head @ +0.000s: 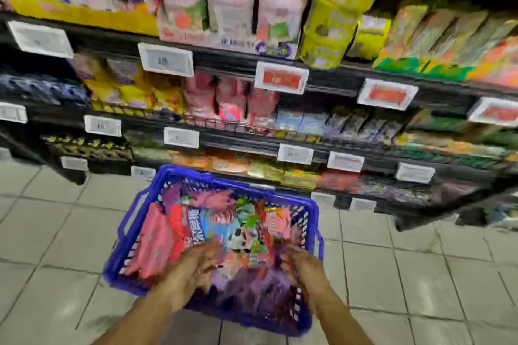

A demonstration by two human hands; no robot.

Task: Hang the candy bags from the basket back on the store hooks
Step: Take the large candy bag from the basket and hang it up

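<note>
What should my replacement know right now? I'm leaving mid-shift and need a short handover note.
Left hand: down in the blue basket, among the candy bags; the blur hides its grip.
Right hand: also in the basket, near its right side; grip unclear.
The basket sits on the tiled floor before the shelves, full of bags.
Done: nothing visibly lifted out.
Left: pick a bag, hang it, repeat.

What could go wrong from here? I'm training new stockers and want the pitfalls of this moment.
1. Both hands, left hand and right hand, reach into the blue basket at once; the candy bags lie heaped and overlapping, so lifting one may drag others out onto the floor.
2. The basket sits on the tiled floor right at the person's feet, so it could be kicked or tripped over.
3. The picture is blurred, so each hand's grip is unclear.
</note>
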